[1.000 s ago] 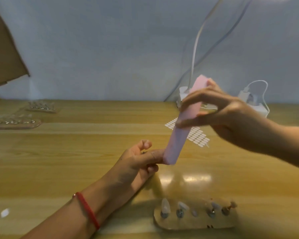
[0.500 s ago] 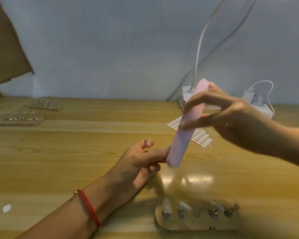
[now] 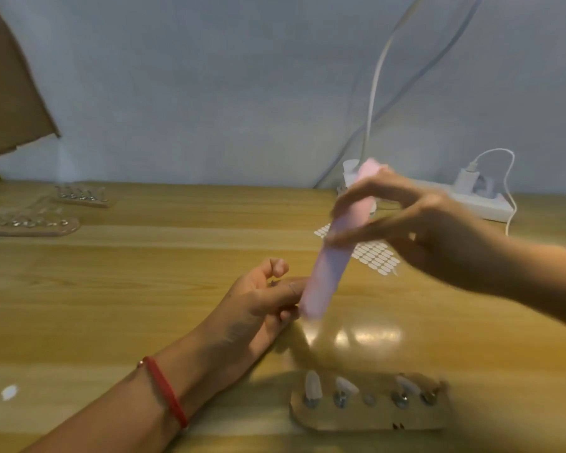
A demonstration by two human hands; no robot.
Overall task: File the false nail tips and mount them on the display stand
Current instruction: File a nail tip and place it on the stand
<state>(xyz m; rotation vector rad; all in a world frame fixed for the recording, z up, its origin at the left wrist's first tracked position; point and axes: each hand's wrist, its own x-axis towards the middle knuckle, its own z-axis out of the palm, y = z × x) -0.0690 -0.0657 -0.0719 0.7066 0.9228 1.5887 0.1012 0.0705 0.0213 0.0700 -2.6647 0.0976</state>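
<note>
The right hand (image 3: 422, 230) pinches the pink nail file (image 3: 327, 276) high up. The left hand (image 3: 258, 299) pinches something tiny at the file's low end, likely a nail tip, too small to see. A hard rub could flick it away, far from the display stand (image 3: 370, 418).

Nail craft desk: display stands (image 3: 370, 403), power strip (image 3: 464, 201).
</note>
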